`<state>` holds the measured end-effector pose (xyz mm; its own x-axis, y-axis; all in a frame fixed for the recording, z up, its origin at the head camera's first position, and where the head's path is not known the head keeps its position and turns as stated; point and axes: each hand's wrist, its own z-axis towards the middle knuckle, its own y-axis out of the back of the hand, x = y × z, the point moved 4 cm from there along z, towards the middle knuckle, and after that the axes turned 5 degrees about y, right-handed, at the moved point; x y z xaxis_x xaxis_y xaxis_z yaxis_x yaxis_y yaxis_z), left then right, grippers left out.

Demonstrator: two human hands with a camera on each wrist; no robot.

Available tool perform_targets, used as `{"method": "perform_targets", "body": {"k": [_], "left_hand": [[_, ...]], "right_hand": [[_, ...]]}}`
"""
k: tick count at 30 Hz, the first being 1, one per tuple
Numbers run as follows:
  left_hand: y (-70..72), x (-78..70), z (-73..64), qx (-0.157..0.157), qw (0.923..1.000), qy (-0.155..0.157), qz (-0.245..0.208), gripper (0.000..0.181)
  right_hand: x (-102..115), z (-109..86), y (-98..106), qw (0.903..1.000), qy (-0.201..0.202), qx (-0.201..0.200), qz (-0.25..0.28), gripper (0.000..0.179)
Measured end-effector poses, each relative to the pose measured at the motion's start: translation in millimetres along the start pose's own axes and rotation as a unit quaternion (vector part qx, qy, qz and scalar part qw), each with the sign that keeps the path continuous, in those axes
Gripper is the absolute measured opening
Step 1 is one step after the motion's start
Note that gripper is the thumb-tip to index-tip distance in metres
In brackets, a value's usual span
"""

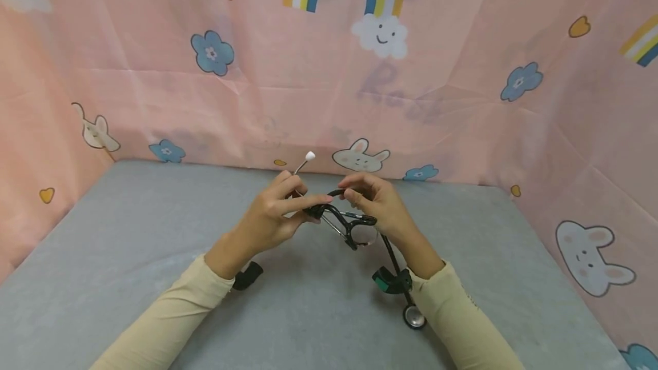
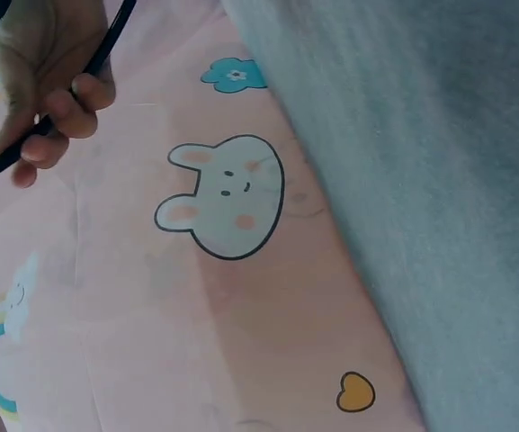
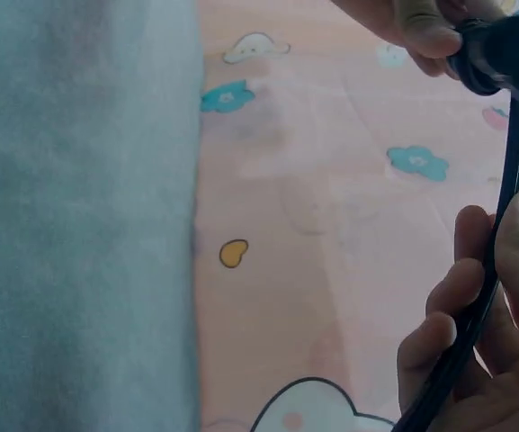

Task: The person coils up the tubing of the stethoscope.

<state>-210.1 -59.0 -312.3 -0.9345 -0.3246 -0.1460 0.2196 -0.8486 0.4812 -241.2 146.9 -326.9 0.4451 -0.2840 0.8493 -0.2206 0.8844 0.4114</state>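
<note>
A stethoscope with black tubing (image 1: pixel 392 253) is held between both hands above the grey table. My left hand (image 1: pixel 275 210) grips it near a bunched black section, where thin metal ear tubes (image 1: pixel 334 226) meet dark tubing. One white ear tip (image 1: pixel 310 156) sticks up beyond the left fingers. With thumb and fingers, my right hand (image 1: pixel 382 201) holds the black tube, also plain in the right wrist view, where the tube (image 3: pixel 475 333) crosses the curled fingers. The round metal chest piece (image 1: pixel 414 317) hangs low by the right sleeve; whether it touches the table I cannot tell.
The grey cloth-covered table (image 1: pixel 154 227) spreads under both arms. Behind and beside it hangs a pink printed curtain (image 1: pixel 308 107). A dark wrist-worn device (image 1: pixel 248 276) sits under the left wrist, another device (image 1: pixel 393 280) under the right, close to the hanging tube.
</note>
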Motion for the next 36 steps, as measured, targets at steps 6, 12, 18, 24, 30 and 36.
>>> {"method": "perform_targets", "body": {"k": [6,12,18,24,30,36], "left_hand": [[3.7,4.4,1.9,-0.046,0.9975,0.043,-0.032,0.04],[0.4,3.7,5.0,-0.071,0.9896,0.103,-0.071,0.039],[8.7,8.6,3.8,-0.104,0.976,0.183,-0.056,0.042],[15.6,10.8,6.2,-0.111,0.9726,0.201,-0.034,0.04],[16.2,10.4,3.7,-0.116,0.9739,0.194,-0.02,0.041],[15.9,11.7,3.7,-0.107,0.9747,0.194,-0.029,0.041]], "right_hand": [[1,1.8,3,0.996,0.032,-0.026,-0.079,0.023],[16,-1.7,11,0.9652,0.097,-0.156,-0.186,0.014],[12,-1.3,-20,0.975,0.061,-0.078,-0.199,0.008],[14,-6.1,-35,0.9853,0.006,-0.057,-0.161,0.017],[19,-7.8,-34,0.9796,0.043,-0.07,-0.184,0.01],[22,-5.0,-33,0.9806,0.038,-0.068,-0.18,0.018]]}}
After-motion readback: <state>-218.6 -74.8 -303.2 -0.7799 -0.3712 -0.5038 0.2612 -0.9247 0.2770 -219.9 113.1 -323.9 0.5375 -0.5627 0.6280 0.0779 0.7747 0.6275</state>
